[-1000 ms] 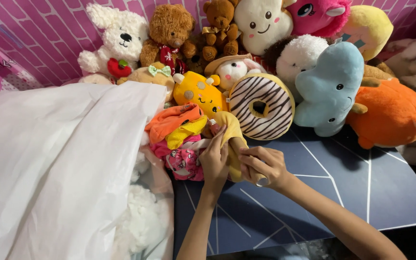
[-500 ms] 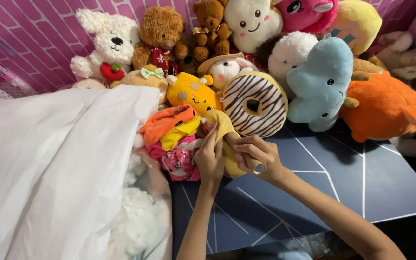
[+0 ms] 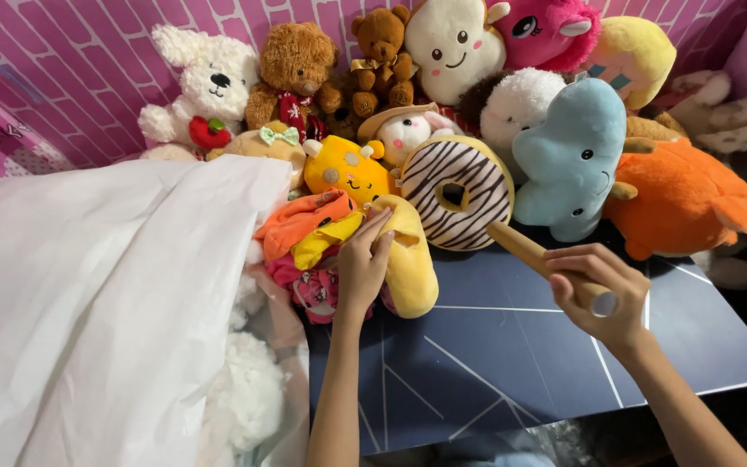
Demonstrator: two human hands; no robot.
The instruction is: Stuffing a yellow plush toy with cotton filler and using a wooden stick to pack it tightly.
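Two bare hands of mine work over a dark blue tabletop [image 3: 512,363] marked with thin white lines, in front of a heap of stuffed toys against a pink brick-patterned wall [image 3: 71,52]. My left hand [image 3: 363,264] is closed around the edge of a soft yellow plush toy [image 3: 410,259], fingers curled over its upper end and thumb beneath, pressing it against a small pile of orange, yellow and pink fabric pieces [image 3: 309,246]. My right hand [image 3: 598,290] is wrapped in a fist around a plain wooden stick [image 3: 525,246], whose free end points up and left toward a round striped doughnut-shaped cushion [image 3: 456,190]; the stick is near the yellow toy but apart from it. A large sheet of white fabric [image 3: 97,303] covers the left side, with loose white stuffing fluff [image 3: 252,389] showing at its lower edge in what looks like a clear bag. Behind the doughnut stand a light blue plush creature [image 3: 572,156], an orange plush animal [image 3: 685,199], a yellow-orange plush face with spots [image 3: 347,169], a white plush rabbit holding a red strawberry [image 3: 205,86], a brown teddy bear [image 3: 291,69] and a cream toast-shaped plush with a smiling face [image 3: 451,43]. The yellow toy lies at the table's left rear, just beside the doughnut cushion.
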